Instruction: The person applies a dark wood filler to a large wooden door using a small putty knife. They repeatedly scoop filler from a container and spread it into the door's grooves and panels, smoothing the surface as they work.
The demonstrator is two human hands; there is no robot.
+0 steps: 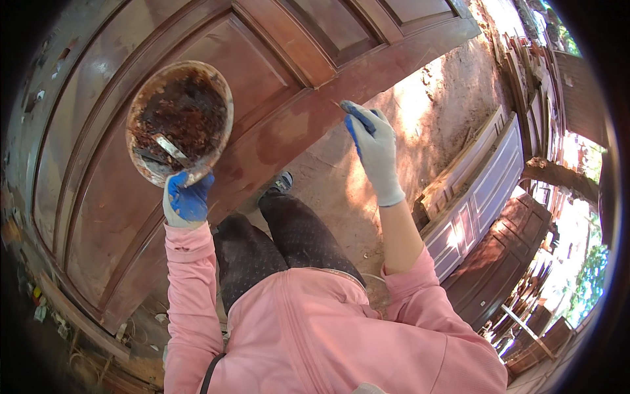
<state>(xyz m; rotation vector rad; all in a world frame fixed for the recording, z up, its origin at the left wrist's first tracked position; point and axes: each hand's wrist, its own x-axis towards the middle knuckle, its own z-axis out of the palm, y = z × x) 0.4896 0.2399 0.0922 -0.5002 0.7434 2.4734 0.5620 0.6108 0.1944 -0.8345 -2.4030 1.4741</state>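
Bowl (227, 118): left, above the panelled door (246, 62), holding dark red-brown matter (187, 108) and a flat strip (172, 150).
Left hand (189, 197): gloved, gripping the bowl's near rim.
Door position: left to centre, beneath the bowl.
Right hand (375, 141): gloved, fingers closed, seemingly on a thin sliver (336, 104), identity unclear.
Step in hand: judged surface work between bowl and door.
Next move: calls for a steady bowl, firm pinch.

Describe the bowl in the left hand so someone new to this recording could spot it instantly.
Find the large reddish-brown panelled wooden door at upper left. In front of it, the left hand, gloved white and blue, grips a round, stained bowl. Unlike the door's straight-edged panels, this is hollow, holding dark clumpy matter and a pale flat strip.
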